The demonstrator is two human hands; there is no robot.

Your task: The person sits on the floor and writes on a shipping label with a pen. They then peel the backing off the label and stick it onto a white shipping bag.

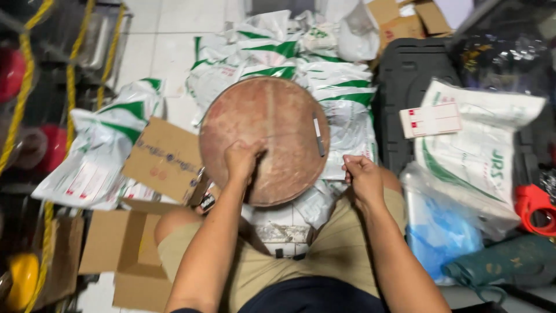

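Where the person sits low over a pale tiled floor [165, 35], a round reddish-brown wooden board [272, 124] serves as the working surface, resting across white sacks and packages between the knees. The left hand [242, 160] lies on the near part of the board with its fingers curled down against the wood; whether it grips anything under them cannot be told. The right hand [362, 174] is clenched at the board's right edge, just off the rim, seemingly pinching something small that is too hidden to make out. A slim dark pen or marker [318, 134] lies loose on the right side of the board, apart from both hands. Behind and around the board is a heap of white plastic mailing bags with green stripes [301, 55], spreading to the left as well [101, 148]. A flat piece of brown cardboard [165, 159] lies touching the board's left edge, with an open cardboard box [124, 255] nearer the left knee. To the right stand a black plastic case [408, 75], a white bag bearing a paper label [431, 120], a blue plastic bag [437, 232] and a red tape dispenser [536, 206] at the frame's edge. On the far left, yellow rope [70, 87] hangs over dim shelving. The packages crowd the board on every side, leaving little bare floor.
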